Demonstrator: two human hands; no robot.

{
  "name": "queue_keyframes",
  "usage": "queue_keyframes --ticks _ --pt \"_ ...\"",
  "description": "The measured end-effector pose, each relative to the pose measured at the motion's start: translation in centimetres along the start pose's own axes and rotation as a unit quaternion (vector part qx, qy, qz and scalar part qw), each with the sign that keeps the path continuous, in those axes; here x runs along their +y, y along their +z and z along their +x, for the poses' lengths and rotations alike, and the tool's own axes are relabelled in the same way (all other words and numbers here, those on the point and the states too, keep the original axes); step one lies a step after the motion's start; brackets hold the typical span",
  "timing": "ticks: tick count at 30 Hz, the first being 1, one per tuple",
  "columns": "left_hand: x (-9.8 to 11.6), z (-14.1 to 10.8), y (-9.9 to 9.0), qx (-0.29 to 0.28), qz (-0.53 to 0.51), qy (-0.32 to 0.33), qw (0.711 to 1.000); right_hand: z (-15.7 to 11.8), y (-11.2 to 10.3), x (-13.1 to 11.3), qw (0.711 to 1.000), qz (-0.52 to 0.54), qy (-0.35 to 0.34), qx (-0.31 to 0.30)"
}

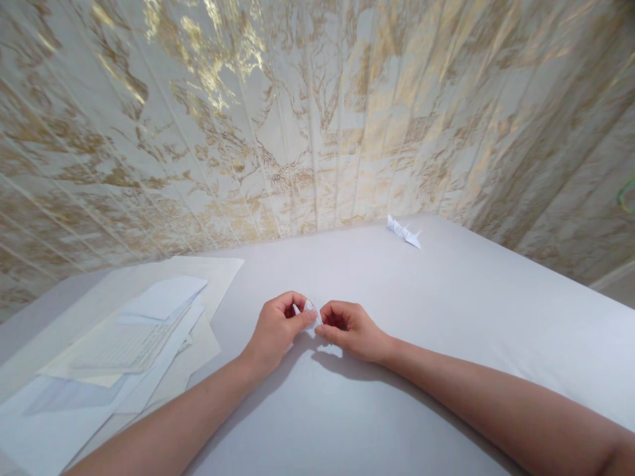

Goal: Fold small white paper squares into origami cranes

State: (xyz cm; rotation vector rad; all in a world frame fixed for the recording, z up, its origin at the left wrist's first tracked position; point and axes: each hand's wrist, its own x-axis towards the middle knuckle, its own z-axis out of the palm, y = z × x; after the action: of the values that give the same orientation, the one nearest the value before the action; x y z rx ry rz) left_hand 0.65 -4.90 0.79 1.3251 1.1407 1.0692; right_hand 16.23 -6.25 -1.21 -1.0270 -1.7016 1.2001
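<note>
A small piece of folded white paper [310, 308] is held just above the table, in front of me. My left hand [282, 324] pinches it between thumb and fingers, which cover much of it. From the other side my right hand [351, 329] has its thumb and bent index finger closed at the paper's right edge. Its exact folded shape is too small and covered to make out.
Small folded white paper figures [403, 231] stand in a row at the table's back right. Loose sheets and papers [143, 330] lie piled on the left. Behind the white table [436, 410] hangs a gold-patterned curtain [297, 132].
</note>
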Motion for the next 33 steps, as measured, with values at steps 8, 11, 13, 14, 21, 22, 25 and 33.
queue_keyframes --ticks 8,11,13,14,21,22,25,33 --pt "0.0 -0.4 0.3 -0.027 0.043 0.009 0.999 -0.1 0.2 0.3 0.994 -0.098 -0.028 0.036" --pt "0.2 -0.4 0.3 -0.050 0.035 -0.003 0.998 -0.1 0.3 0.2 0.988 -0.144 -0.041 0.042" --pt "0.3 -0.5 0.3 -0.032 0.048 0.005 0.998 -0.2 0.4 0.1 0.985 -0.163 -0.039 0.042" --pt "0.4 -0.6 0.4 -0.022 0.056 0.011 0.998 -0.2 0.4 0.0 0.984 -0.170 -0.035 0.043" --pt "0.3 -0.5 0.2 -0.040 0.061 0.026 0.997 -0.3 0.3 0.0 0.984 -0.171 -0.011 0.046" --pt "0.3 -0.3 0.1 -0.050 0.049 0.020 0.997 -0.3 0.2 0.0 0.986 -0.160 -0.004 0.049" --pt "0.2 0.3 -0.4 -0.080 -0.013 0.001 0.997 -0.1 -0.1 0.2 0.991 -0.120 0.017 0.057" --pt "0.0 0.5 -0.1 -0.075 0.023 -0.014 0.997 0.1 0.0 0.8 0.995 -0.062 0.022 0.071"
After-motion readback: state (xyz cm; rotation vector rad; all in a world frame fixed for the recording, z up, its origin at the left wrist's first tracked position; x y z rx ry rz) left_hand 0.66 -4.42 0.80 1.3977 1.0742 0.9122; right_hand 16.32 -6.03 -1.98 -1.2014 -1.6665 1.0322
